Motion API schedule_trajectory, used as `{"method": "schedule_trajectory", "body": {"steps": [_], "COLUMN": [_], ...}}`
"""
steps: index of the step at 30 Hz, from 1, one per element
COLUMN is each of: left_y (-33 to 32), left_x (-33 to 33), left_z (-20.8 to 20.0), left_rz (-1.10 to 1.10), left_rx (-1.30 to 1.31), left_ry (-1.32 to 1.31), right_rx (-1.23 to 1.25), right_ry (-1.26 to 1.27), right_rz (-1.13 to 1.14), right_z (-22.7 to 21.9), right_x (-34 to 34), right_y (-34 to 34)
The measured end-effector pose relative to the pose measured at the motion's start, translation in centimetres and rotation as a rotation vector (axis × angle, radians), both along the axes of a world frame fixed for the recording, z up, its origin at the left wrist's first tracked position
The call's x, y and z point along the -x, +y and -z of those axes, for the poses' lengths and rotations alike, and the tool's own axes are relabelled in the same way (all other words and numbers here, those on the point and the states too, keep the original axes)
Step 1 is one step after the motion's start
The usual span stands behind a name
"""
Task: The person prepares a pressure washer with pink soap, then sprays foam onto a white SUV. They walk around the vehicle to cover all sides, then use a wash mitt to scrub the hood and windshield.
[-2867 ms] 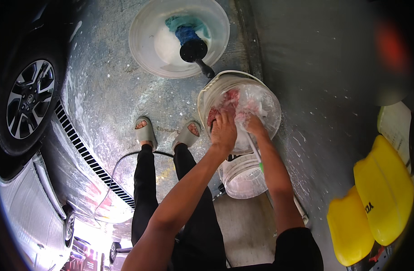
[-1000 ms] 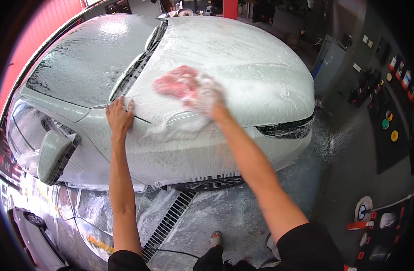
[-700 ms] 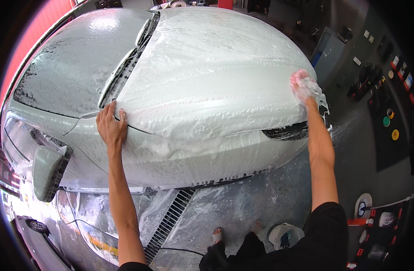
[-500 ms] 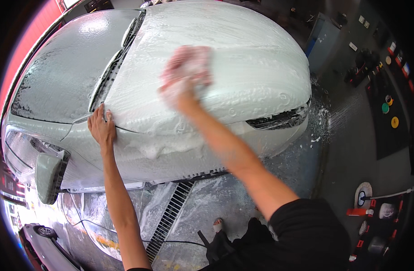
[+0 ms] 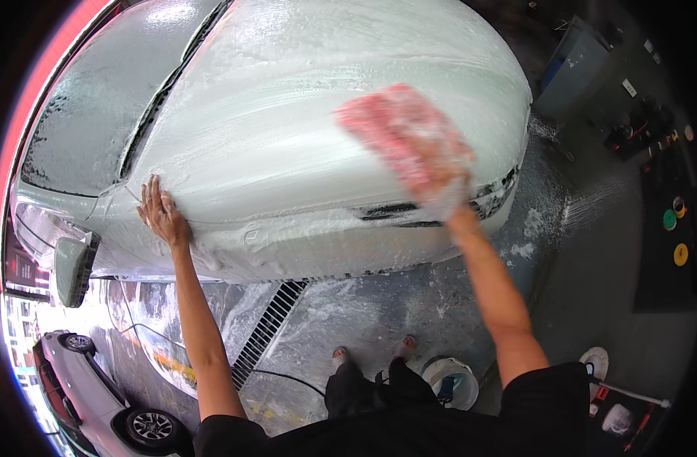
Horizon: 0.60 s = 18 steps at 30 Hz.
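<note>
A pale car covered in white foam fills the upper part of the view, its hood (image 5: 287,160) in front of me. My right hand (image 5: 444,196), smeared by motion and partly foamy, has hold of a pink-red wash mitt (image 5: 401,133) over the front of the hood, near the headlight (image 5: 493,199). How its fingers grip the mitt is hidden. Further left, my left hand (image 5: 164,215) lies flat with fingers spread on the fender side of the hood, close to the windshield's lower corner. It holds nothing.
The side mirror (image 5: 74,266) sticks out at left. Behind my feet stands a bucket (image 5: 470,392), right of my legs. A drain grate (image 5: 268,335) and a black hose (image 5: 291,377) cross the wet floor. Another car (image 5: 105,396) is parked at lower left.
My right hand has swept the wash mitt rightward along the hood toward the headlight. My left hand stays on the car near the windshield corner. The view has shifted, bringing the bucket into sight.
</note>
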State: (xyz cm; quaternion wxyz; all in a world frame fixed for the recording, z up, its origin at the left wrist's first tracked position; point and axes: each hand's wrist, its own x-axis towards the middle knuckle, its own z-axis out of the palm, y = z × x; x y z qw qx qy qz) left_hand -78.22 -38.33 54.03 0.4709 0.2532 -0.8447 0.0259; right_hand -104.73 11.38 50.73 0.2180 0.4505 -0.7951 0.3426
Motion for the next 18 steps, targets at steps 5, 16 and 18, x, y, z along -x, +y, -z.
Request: {"method": "schedule_trajectory", "body": {"steps": [5, 16, 18], "left_y": [2.1, 1.1, -0.8], "left_x": [0.6, 0.5, 0.7], "left_z": [-0.8, -2.2, -2.8], "left_rz": [0.018, -0.090, -0.196], "left_rx": [0.025, -0.030, -0.072], "left_ry": [-0.025, -0.108, -0.149], "right_rx": [-0.329, -0.221, -0.271], "right_ry": [-0.136, -0.194, 0.029], "right_rz": [0.607, 0.508, 0.329], "right_z": [3.6, -3.3, -5.3], "right_x": [21.5, 28.6, 18.8], "right_y": [18.7, -31.1, -42.6]}}
